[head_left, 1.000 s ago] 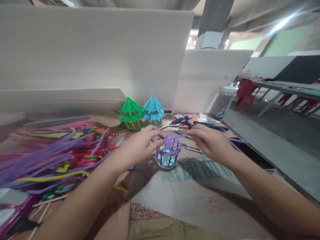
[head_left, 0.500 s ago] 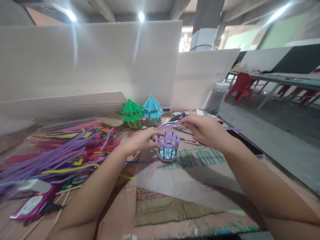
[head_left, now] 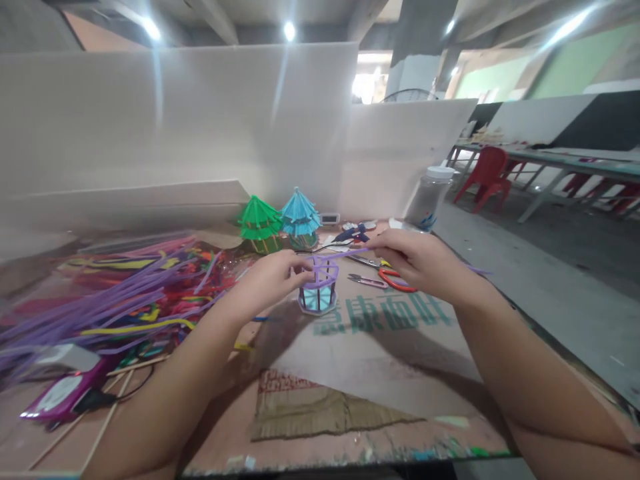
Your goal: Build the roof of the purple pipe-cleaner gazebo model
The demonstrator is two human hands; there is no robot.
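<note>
A small eight-sided cage [head_left: 319, 300] stands on the cardboard, with a purple rim and spokes on top, dark posts and a pale blue base. My left hand [head_left: 276, 279] is closed on its upper left edge. My right hand [head_left: 417, 261] pinches a purple pipe cleaner [head_left: 346, 254] that stretches left to the cage's top; its other end shows beyond my wrist. Below my right hand lie red-handled scissors [head_left: 399, 280] and small thread snips [head_left: 367, 281]. Some of my left fingertips are hidden behind the cage.
Several loose pipe cleaners [head_left: 115, 310] are heaped at left, near a purple device [head_left: 70, 395] and thin sticks. Behind stand a green tiered model [head_left: 261, 223] and a blue one [head_left: 301, 217]. A glue gun [head_left: 353, 233] and a clear jar [head_left: 433, 197] are at the back right.
The cage and my left hand appear a little further left, and the cage's top is seen more edge-on. The view has shifted slightly, and the scissors show more fully.
</note>
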